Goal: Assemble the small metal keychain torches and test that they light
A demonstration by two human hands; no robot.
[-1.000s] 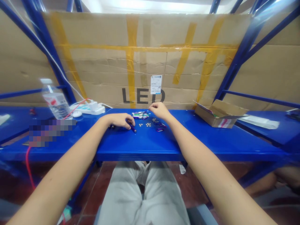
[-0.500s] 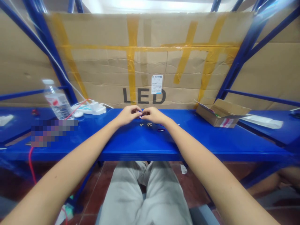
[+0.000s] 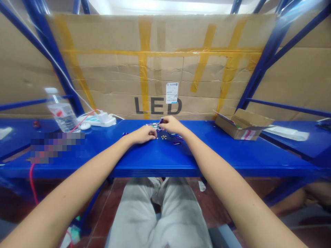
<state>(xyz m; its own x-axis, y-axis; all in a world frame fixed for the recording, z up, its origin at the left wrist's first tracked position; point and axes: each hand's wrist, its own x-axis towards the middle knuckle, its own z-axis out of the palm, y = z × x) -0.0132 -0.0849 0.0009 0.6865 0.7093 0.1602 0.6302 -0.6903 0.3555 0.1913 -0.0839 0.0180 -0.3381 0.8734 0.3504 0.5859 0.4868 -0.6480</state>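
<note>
My right hand [image 3: 171, 124] holds a small purple-blue metal tube [image 3: 161, 120] upright between thumb and fingers, a little above the table. Lower and to its left, my left hand [image 3: 145, 134] rests on the blue table [image 3: 155, 156] with its fingers drawn together. Its fingertips reach the small round metal pieces [image 3: 163, 137]; whatever they pinch is hidden. Several shiny purple and silver tubes [image 3: 152, 125] lie behind the hands. One more purple metal piece [image 3: 177, 143] lies to the right, below my right wrist.
An open cardboard box [image 3: 243, 125] stands on the right. At left are a water bottle [image 3: 62, 112], a white power strip [image 3: 103, 119] and a red cable [image 3: 32, 179]. A large cardboard sheet [image 3: 111, 75] closes off the back, between blue posts [image 3: 254, 82].
My hands were together and have parted. The left came down and nearer to the small round pieces; the right stayed up with the tube, uncovering the tubes behind.
</note>
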